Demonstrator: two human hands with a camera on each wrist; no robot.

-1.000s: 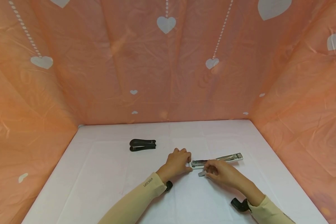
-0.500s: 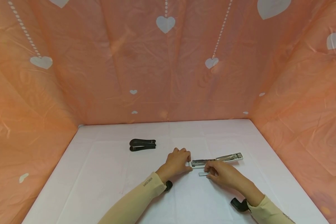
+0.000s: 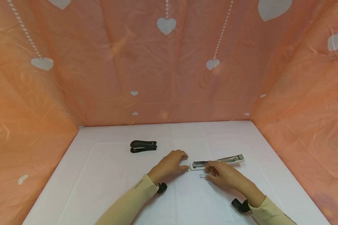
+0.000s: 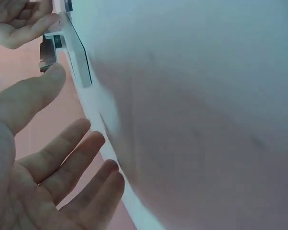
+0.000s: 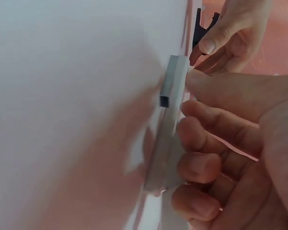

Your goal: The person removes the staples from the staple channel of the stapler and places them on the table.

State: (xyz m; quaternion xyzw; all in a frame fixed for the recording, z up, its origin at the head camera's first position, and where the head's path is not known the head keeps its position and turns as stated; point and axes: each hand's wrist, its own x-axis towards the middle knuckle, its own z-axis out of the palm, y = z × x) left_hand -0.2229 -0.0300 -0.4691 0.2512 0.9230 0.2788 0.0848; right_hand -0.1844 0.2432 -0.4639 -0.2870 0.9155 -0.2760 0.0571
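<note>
An opened white stapler point(image 3: 232, 159) with its metal inside showing lies across the table. My left hand point(image 3: 170, 166) is beside its left end, fingers spread and holding nothing; the left wrist view shows a gap to the stapler. My right hand point(image 3: 223, 175) hovers low in front of the stapler and covers part of it. By its thumb lies a short grey strip of staples point(image 5: 173, 79), flat on the table. The right fingers are loosely curled with nothing between them. Whether the thumb touches the strip, I cannot tell.
A black stapler point(image 3: 143, 146) lies farther back on the left. The white table point(image 3: 107, 175) meets orange cloth walls point(image 3: 169, 78) with white hearts at its back and sides. Black wrist cameras point(image 3: 240, 206) stick out under the sleeves.
My left hand has let go of the white stapler's left end and drawn back left. The staple strip, tilted in my right fingers at first, now lies flat; the right hand has barely moved.
</note>
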